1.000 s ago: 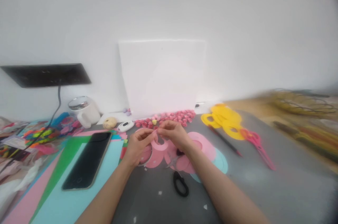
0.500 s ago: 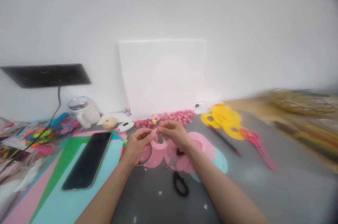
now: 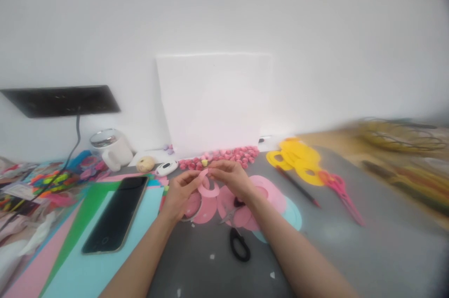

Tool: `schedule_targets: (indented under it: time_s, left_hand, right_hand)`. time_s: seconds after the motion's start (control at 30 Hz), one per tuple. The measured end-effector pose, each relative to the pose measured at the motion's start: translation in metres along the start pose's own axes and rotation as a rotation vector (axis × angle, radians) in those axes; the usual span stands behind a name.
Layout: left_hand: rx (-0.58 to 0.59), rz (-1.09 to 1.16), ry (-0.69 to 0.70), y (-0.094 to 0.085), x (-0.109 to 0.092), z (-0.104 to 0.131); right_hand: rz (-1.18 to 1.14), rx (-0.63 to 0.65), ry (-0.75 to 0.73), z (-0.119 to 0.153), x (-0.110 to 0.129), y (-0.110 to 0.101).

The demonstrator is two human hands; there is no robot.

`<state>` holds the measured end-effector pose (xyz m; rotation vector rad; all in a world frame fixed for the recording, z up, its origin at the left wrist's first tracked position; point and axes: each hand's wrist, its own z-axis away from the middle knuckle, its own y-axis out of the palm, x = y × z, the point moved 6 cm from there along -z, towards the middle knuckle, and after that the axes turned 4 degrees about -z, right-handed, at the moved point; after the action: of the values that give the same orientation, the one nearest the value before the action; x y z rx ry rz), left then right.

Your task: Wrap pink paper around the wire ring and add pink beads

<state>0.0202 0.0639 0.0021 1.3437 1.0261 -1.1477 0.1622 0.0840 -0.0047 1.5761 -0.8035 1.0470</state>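
- the left hand (image 3: 180, 192) and the right hand (image 3: 229, 177) meet above the grey table (image 3: 351, 251); the fingers of both are closed in a pinch on a pink paper ring (image 3: 207, 186), which is held just over the table, in front of the pile of pink cut-outs (image 3: 259, 195).
- the ring looks thin, so i think it can tear or crease if the two pinches pull apart or twist too hard.
- black scissors (image 3: 239, 242) lie just under the right wrist; a lowered forearm could push them.
- a phone (image 3: 117, 214) rests on coloured sheets (image 3: 87, 251) at the left, well apart.
- small pink rolls (image 3: 228, 155) lie behind the hands, and yellow cut-outs (image 3: 300, 160) and pink scissors (image 3: 342, 195) to the right.
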Motion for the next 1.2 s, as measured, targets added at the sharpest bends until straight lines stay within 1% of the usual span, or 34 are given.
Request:
schedule_targets:
  time_s: [0.17,0.23,0.33,0.4,0.5,0.7,0.93,1.1,1.2]
  left_hand:
    - [0.084,-0.046,0.007,0.0051,-0.0017,0.0023]
    - [0.099,-0.053,0.008,0.0055,-0.0009,0.0019]
    - [0.071,-0.030,0.004,0.0031,0.0003,0.0006]
    - [0.038,-0.005,-0.002,0.0011,0.0006,0.0001]
    - [0.018,0.015,-0.004,0.0003,-0.0003,0.0004]
    - [0.069,-0.038,-0.011,0.0026,0.0011,0.0015]
    - [0.100,-0.058,-0.016,0.0057,0.0000,0.0027]
    - [0.117,-0.079,-0.015,0.0081,-0.0022,0.0038]
    - [0.117,-0.053,-0.036,0.0082,-0.0004,0.0039]
  right_hand:
    - [0.037,0.018,-0.040,0.0010,0.0050,0.0026]
    - [0.054,0.004,-0.057,0.0009,0.0062,0.0021]
    - [0.069,-0.006,-0.049,0.0005,0.0050,0.0009]
    - [0.064,0.014,-0.036,0.0002,0.0033,0.0012]
    - [0.036,0.039,-0.025,-0.0002,0.0013,0.0014]
    - [0.026,0.030,-0.021,-0.0011,0.0003,0.0004]
    - [0.049,0.023,-0.047,-0.0002,0.0030,0.0006]
    - [0.041,0.064,-0.063,0.0010,0.0047,0.0048]
    - [0.017,0.047,-0.075,0.0006,0.0056,0.0043]
